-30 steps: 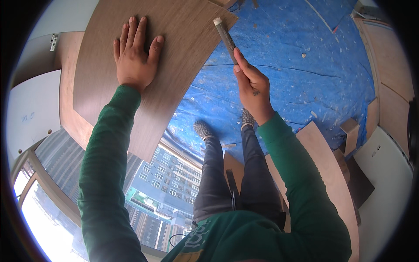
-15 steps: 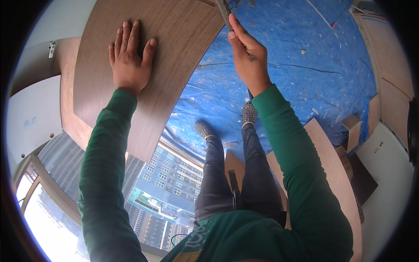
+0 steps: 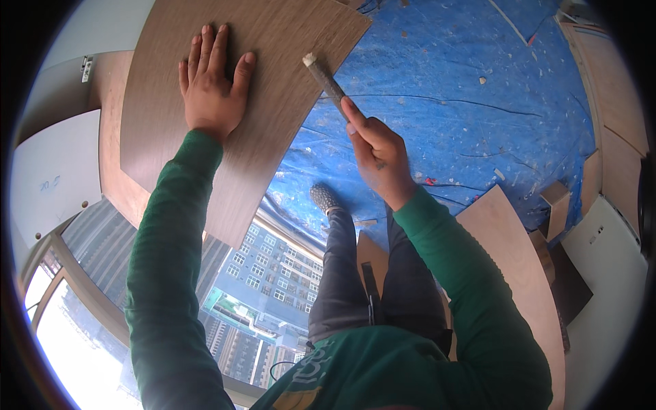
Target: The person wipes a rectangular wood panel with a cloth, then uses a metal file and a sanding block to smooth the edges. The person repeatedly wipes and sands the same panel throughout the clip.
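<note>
A brown wood-grain panel (image 3: 273, 89) lies at the upper left. On it rests my left hand (image 3: 215, 96), palm down with fingers stretched and thumb out. My right hand (image 3: 379, 154) is closed around a dark, rough stick (image 3: 326, 80), thumb and index finger pointing along it. The stick slants up and to the left, and its pale, ragged tip appears over the panel near the right edge. Whether that tip touches the surface I cannot tell. Part of the stick is hidden inside my right hand.
A blue sheet (image 3: 444, 89) specked with debris covers the floor. At the left stands a white board (image 3: 55, 178), above a window (image 3: 253, 280) facing tall buildings. On the right lie a pale wooden panel (image 3: 506, 246), a small box-like offcut (image 3: 557, 205) and a white board (image 3: 605, 253).
My right hand has drawn back toward me, bringing the stick's pale tip into view over the panel. The left hand stays flat on the panel; the view has shifted slightly.
</note>
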`<control>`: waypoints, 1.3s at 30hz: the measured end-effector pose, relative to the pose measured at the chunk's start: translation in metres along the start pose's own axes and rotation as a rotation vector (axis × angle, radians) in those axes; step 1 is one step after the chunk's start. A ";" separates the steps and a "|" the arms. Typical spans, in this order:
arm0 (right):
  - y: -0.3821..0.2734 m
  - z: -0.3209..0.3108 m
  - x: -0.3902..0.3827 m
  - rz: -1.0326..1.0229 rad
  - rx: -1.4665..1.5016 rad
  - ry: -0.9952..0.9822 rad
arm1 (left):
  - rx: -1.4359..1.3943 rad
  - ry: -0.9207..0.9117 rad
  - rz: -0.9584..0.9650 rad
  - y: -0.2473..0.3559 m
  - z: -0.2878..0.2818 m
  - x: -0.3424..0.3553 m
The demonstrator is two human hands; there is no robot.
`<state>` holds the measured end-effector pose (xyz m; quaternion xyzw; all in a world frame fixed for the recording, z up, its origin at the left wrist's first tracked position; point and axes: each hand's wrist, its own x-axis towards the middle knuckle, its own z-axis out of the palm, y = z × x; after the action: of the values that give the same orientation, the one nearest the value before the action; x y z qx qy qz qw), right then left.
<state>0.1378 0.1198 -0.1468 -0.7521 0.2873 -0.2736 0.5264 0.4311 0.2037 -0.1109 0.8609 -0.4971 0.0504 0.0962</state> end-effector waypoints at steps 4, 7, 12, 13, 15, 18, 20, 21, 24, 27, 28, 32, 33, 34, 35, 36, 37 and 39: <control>0.001 -0.011 0.041 -0.004 0.038 0.045 | -0.005 0.019 0.021 0.002 -0.001 0.002; 0.008 -0.018 0.079 0.055 0.087 0.100 | -0.003 0.030 0.032 0.003 0.000 0.004; -0.017 0.006 -0.017 0.067 -0.022 -0.105 | -0.007 -0.003 -0.011 0.001 0.002 -0.001; -0.021 0.004 -0.019 0.080 -0.050 -0.141 | -0.010 0.004 -0.005 0.000 0.001 -0.001; -0.006 0.000 0.027 -0.022 0.004 0.036 | -0.017 0.014 0.009 0.001 0.000 0.002; 0.000 -0.015 0.079 0.037 0.067 0.152 | -0.007 0.036 0.028 0.001 0.002 0.004; -0.001 -0.002 0.056 0.038 0.057 0.121 | -0.002 0.019 0.007 -0.001 0.002 0.002; -0.009 0.010 0.019 0.053 0.032 0.073 | -0.005 0.012 -0.002 0.001 0.003 0.002; -0.025 0.025 -0.045 0.069 -0.010 -0.147 | -0.016 0.009 -0.013 0.002 0.002 0.001; -0.015 0.016 0.007 -0.009 0.002 0.005 | -0.010 0.031 0.002 -0.001 0.001 0.000; -0.018 0.007 0.037 0.047 0.035 0.054 | -0.006 0.036 0.004 -0.003 0.001 0.000; -0.018 0.020 0.019 0.078 0.035 0.072 | -0.007 0.033 0.005 0.000 0.002 0.002; -0.019 0.036 -0.023 0.005 0.004 0.035 | -0.007 0.024 -0.002 0.001 0.003 0.001; -0.028 0.043 -0.056 0.048 0.013 -0.053 | -0.013 0.020 -0.007 0.002 0.003 0.000; -0.038 0.044 -0.071 0.088 0.023 -0.140 | -0.018 0.019 -0.009 0.003 0.003 -0.001; -0.033 0.044 -0.069 0.095 0.047 -0.120 | -0.022 0.017 -0.012 0.004 0.002 -0.001; -0.030 0.037 -0.049 0.074 0.014 -0.095 | -0.017 0.027 -0.007 0.003 0.002 -0.002; -0.013 0.026 0.014 -0.045 0.056 0.079 | -0.011 0.048 0.012 0.002 0.001 0.001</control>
<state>0.1682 0.1299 -0.1410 -0.7319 0.2829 -0.3228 0.5292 0.4299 0.2018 -0.1118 0.8560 -0.5000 0.0687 0.1123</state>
